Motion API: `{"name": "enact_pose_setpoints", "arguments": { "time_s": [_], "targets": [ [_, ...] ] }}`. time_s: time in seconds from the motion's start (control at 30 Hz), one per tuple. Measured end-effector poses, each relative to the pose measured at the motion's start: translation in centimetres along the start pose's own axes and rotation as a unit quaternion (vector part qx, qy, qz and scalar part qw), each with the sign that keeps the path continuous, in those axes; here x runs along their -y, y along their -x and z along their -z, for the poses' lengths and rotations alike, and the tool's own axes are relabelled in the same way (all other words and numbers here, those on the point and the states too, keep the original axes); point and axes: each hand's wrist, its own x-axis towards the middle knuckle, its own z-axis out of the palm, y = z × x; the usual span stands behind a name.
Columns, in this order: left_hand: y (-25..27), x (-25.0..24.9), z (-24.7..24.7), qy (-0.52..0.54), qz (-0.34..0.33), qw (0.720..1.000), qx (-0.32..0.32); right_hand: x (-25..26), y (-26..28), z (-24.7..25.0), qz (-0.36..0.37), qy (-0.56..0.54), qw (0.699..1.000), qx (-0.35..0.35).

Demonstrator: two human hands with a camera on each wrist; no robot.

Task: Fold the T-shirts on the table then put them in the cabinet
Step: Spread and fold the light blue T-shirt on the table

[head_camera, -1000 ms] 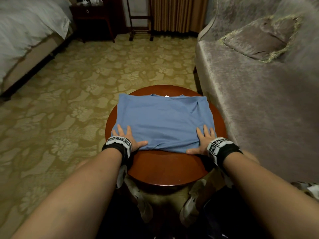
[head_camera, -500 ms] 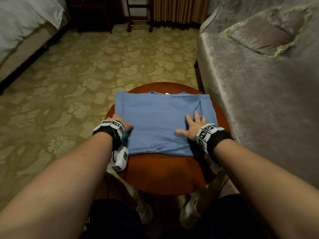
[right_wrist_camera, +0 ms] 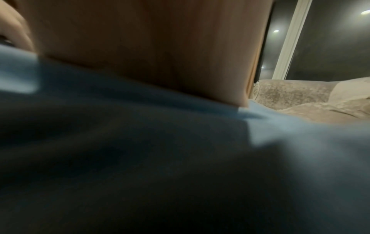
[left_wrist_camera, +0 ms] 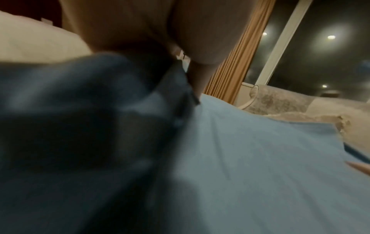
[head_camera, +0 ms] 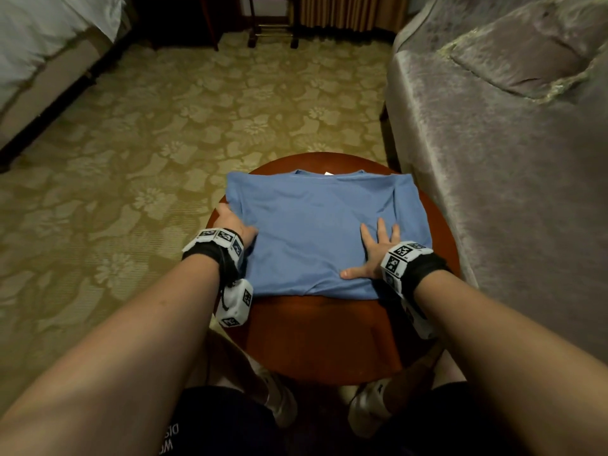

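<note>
A bedroom with a yellow flowered carpet (head_camera: pixel 158 133): at the far left the corner of a bed (head_camera: pixel 49 37) under white sheets, in the middle a small round table (head_camera: pixel 316 337) of polished reddish wood, at the right a grey velvet sofa (head_camera: pixel 513 179) with a fringed cushion (head_camera: pixel 523 54). The blue shirt (head_camera: pixel 316 225) lies flat on the table, a soft smooth knit folded into a rough rectangle, collar at the far edge with a white tag showing. The left hand (head_camera: pixel 232 223) is at the shirt's left edge with the fingers tucked under the cloth, so their state cannot be told. The right hand (head_camera: pixel 375 251) lies flat on the shirt's near right part, fingers spread, thumb stretched out to the left. Both wrists wear black bands with checkered marker blocks. The left wrist view, blurred, adds a lifted dark fold of shirt (left_wrist_camera: pixel 100 110) near the lens, pleated gold curtains (left_wrist_camera: pixel 238 52) and a dark window with a white frame. The right wrist view shows mostly palm and shadowed cloth.
</note>
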Motion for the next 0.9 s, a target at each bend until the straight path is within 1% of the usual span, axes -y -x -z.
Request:
{"name": "enact_pose_setpoints", "arguments": {
  "time_s": [0.03, 0.07, 0.13, 0.2, 0.3, 0.37, 0.43, 0.47, 0.5, 0.53, 0.57, 0.63, 0.67, 0.7, 0.73, 0.77, 0.83, 0.9],
  "targets": [
    [0.2, 0.4, -0.1, 0.012, -0.024, 1.000, 0.007, 0.0, 0.0, -0.1, 0.000, 0.000, 1.000, -0.001],
    [0.5, 0.8, -0.2, 0.003, -0.051, 0.998, 0.028, -0.1, 0.1, -0.1, 0.001, 0.000, 1.000, -0.001],
    [0.8, 1.6, -0.4, -0.038, -0.096, 0.992, 0.071, -0.1, 0.3, -0.1, 0.001, -0.004, 1.000, -0.001],
    [1.2, 1.8, -0.2, -0.070, -0.103, 0.988, 0.096, -0.1, 0.4, -0.1, 0.005, -0.003, 1.000, -0.003],
    [1.9, 1.5, 0.2, -0.123, -0.090, 0.983, 0.104, -0.3, 0.6, -0.1, 0.011, -0.026, 1.000, -0.007],
    [2.5, 0.9, 0.9, -0.139, -0.095, 0.980, 0.111, -0.4, 1.0, 0.2, 0.005, -0.063, 0.997, -0.045],
    [2.9, 0.1, 1.7, -0.145, -0.101, 0.977, 0.122, -0.8, 1.5, 0.8, -0.011, -0.118, 0.984, -0.131],
    [3.0, -0.4, 2.2, -0.148, -0.108, 0.975, 0.130, -1.1, 1.7, 1.2, -0.020, -0.164, 0.970, -0.179],
    [3.1, -0.8, 2.5, -0.148, -0.118, 0.973, 0.135, -1.4, 1.9, 1.4, -0.031, -0.210, 0.954, -0.212],
    [3.4, -1.4, 2.8, -0.149, -0.125, 0.972, 0.135, -1.8, 2.2, 1.6, -0.046, -0.256, 0.940, -0.220],
    [3.5, -1.8, 3.0, -0.145, -0.133, 0.972, 0.132, -2.1, 2.1, 1.4, -0.060, -0.299, 0.930, -0.204],
    [4.3, -3.1, 3.4, -0.146, -0.143, 0.971, 0.126, -2.8, 1.9, 0.5, -0.071, -0.377, 0.913, -0.135],
    [4.7, -3.8, 3.4, -0.152, -0.148, 0.970, 0.118, -3.1, 1.7, 0.0, -0.066, -0.439, 0.891, -0.098],
    [5.2, -4.6, 3.4, -0.161, -0.159, 0.967, 0.114, -3.3, 1.7, -0.5, -0.056, -0.516, 0.851, -0.076],
    [5.8, -5.5, 3.3, -0.177, -0.167, 0.964, 0.112, -3.5, 1.8, -0.8, -0.051, -0.583, 0.808, -0.068],
    [6.2, -6.4, 3.0, -0.189, -0.179, 0.959, 0.110, -3.8, 2.0, -1.0, -0.051, -0.624, 0.777, -0.066],
    [7.4, -8.6, 1.9, -0.217, -0.207, 0.949, 0.101, -4.3, 2.4, -1.0, -0.053, -0.676, 0.733, -0.047],
    [8.4, -11.1, 0.1, -0.251, -0.237, 0.934, 0.095, -4.7, 2.8, -0.8, -0.040, -0.714, 0.698, -0.021]
  ]
}}
